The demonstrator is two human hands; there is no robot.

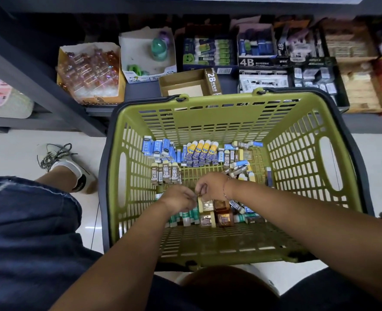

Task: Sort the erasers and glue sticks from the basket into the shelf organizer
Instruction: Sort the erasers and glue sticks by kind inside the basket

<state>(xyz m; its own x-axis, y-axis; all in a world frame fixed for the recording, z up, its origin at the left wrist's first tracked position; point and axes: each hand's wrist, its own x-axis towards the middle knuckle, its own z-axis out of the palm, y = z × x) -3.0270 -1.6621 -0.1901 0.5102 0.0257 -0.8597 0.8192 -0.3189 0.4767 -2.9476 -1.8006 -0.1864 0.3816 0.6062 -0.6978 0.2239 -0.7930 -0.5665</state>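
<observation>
Green plastic basket (208,122) on a pale floor, seen from above, set against a low dark shelf (142,90) of open stock boxes. Left hand (178,199) and right hand (210,186) meet low inside the basket, the fingertips of both curled in and pinching one small brown eraser (199,197) between them. Around them lie a row of 2B erasers (165,174), blue erasers (156,147), purple-and-yellow glue sticks (202,151), green sticks (186,217) at the near end, and loose brown pieces. By the look of it the sort has barely begun: dozens of items remain on the basket floor, and the brown 2B box (185,84) on the shelf, just beyond the basket, stands empty. Readable print: "2B" on that box and on the eraser sleeves, "4B" on a black box (256,62) farther right; smaller lettering is too blurred to read
</observation>
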